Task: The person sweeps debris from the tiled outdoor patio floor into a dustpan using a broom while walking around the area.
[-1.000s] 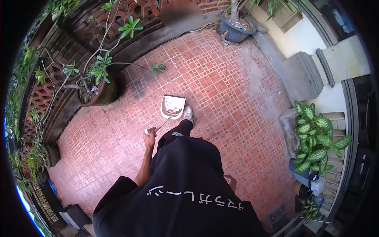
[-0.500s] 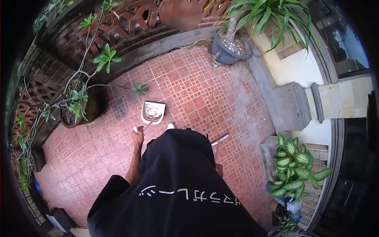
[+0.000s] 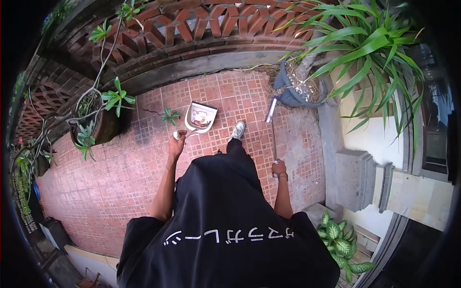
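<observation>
My left hand [image 3: 178, 136] is closed around the handle end of a white long-handled dustpan [image 3: 210, 128]. Its pan, dark along the far edge, has some pale and reddish bits inside that are too small to name. On the other side, my right hand [image 3: 278, 169] grips the stick of a broom [image 3: 271, 110], whose narrow white and purple head is out near the foot of a large planter. The bristles cannot be made out from above. Between the two tools, one of my shoes [image 3: 238, 130] is stepping on the red tiles.
A blue-grey pot [image 3: 293, 91] with a spiky-leaved plant stands ahead right, by a brick lattice wall [image 3: 211, 24]. At left is a brown pot [image 3: 103, 129] with branches reaching over the tiles. A stone pillar base [image 3: 354, 180] and a variegated plant [image 3: 342, 245] line the right.
My right hand has come forward from beside my body, swinging the broom head ahead toward the blue-grey pot. A foot has stepped forward. The left hand still holds the dustpan.
</observation>
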`<act>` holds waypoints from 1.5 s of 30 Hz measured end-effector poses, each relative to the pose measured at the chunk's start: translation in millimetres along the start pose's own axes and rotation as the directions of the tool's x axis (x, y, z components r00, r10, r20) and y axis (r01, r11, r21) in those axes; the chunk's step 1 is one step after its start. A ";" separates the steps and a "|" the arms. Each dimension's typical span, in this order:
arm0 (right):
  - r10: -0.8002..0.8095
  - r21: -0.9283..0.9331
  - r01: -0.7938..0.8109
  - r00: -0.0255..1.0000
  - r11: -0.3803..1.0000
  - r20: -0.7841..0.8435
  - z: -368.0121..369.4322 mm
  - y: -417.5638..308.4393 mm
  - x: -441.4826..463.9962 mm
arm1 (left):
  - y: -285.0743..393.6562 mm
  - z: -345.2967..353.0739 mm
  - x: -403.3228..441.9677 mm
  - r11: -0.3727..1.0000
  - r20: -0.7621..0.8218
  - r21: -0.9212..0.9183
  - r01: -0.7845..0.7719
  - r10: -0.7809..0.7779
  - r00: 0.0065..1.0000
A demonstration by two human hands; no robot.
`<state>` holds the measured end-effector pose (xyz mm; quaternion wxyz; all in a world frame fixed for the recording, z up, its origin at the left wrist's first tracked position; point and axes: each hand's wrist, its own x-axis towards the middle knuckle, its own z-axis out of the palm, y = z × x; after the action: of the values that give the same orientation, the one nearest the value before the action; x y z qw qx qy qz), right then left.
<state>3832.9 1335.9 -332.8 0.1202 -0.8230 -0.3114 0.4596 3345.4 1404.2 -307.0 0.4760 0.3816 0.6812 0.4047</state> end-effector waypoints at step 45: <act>-0.386 -0.722 0.459 0.878 0.517 0.282 -93.4 -369.4 323.2 | 78.2 145.3 144.7 0.961 -0.427 0.274 0.049 0.075 0.901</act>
<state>3886.1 1832.6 -323.0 -0.1484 -0.6720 -0.6722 0.2729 3458.1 1592.3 -316.6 0.2518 0.3498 0.8171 0.3829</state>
